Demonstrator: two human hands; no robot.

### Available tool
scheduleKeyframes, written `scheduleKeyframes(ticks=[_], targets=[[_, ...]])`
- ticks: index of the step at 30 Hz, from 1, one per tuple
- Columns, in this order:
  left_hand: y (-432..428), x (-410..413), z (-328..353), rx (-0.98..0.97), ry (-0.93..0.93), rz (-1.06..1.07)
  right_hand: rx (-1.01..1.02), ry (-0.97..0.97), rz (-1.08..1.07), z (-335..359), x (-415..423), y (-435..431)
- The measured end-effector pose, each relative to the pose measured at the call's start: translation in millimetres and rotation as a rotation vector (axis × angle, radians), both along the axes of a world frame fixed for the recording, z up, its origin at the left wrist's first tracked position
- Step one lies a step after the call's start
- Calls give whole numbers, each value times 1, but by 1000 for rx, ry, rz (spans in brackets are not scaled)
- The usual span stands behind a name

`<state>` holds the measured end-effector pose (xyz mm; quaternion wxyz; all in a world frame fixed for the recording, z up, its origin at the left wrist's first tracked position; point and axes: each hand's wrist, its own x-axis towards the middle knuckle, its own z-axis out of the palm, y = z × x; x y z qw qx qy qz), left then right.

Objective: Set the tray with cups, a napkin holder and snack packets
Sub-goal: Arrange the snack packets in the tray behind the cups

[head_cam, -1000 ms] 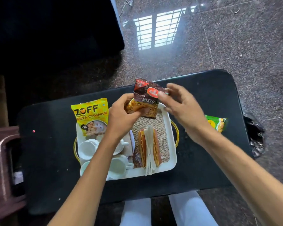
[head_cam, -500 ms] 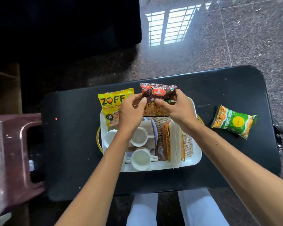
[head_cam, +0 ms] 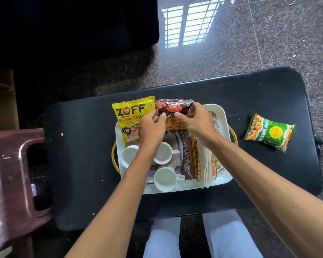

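A white tray (head_cam: 224,116) with gold handles rests on the black table (head_cam: 78,164). At its far edge leans a yellow Zoff soya chunks packet (head_cam: 129,116). Right beside it stands a dark red mixture packet (head_cam: 172,108), gripped by my left hand (head_cam: 152,128) on its left side and my right hand (head_cam: 195,121) on its right side. Three white cups (head_cam: 165,178) sit in the tray's left half. A wooden napkin holder (head_cam: 195,157) with white napkins (head_cam: 206,164) lies on burlap in the right half. A green snack packet (head_cam: 269,132) lies on the table, right of the tray.
A maroon plastic stool (head_cam: 13,175) stands left of the table. A dark sofa (head_cam: 73,25) is beyond the table at top left. My white-trousered legs (head_cam: 227,237) show below the table's near edge. The floor is speckled stone.
Both hands have brought the dark red mixture packet down from above the tray to its far edge, upright beside the yellow packet. The view has shifted, bringing the green packet fully into sight.
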<state>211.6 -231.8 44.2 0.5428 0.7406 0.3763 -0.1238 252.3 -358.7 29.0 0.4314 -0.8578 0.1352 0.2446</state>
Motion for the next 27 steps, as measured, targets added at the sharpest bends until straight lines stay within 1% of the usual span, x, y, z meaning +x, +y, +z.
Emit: scheduleKeyframes(ticks=[4, 8, 11, 14, 17, 19, 21, 22, 24, 27], targets=[[-7, -5, 16, -20, -44, 57, 50, 37, -45, 5, 2, -8], [-23, -15, 36, 20, -122, 157, 86, -33, -89, 20, -1, -32], [-54, -18, 47, -68, -191, 146, 87, -80, -105, 35, -7, -65], [-95, -15, 50, -116, -233, -14, 82, -99, -177, 43, -17, -108], [-138, -4, 47, -95, -247, -206, 53, -121, -330, 43, -29, -154], [-165, 5, 41, -77, -230, -315, -22, -138, -380, 40, -34, -184], [-189, 12, 34, -98, -201, -387, -123, -143, -372, 34, -36, -213], [-200, 13, 29, -74, -202, -437, -172, -139, -369, 30, -37, -225], [-218, 17, 16, 84, -248, -643, -234, -114, -424, 20, -38, -245], [-236, 31, -4, 299, -292, -992, -224, 15, -619, 5, -43, -259]])
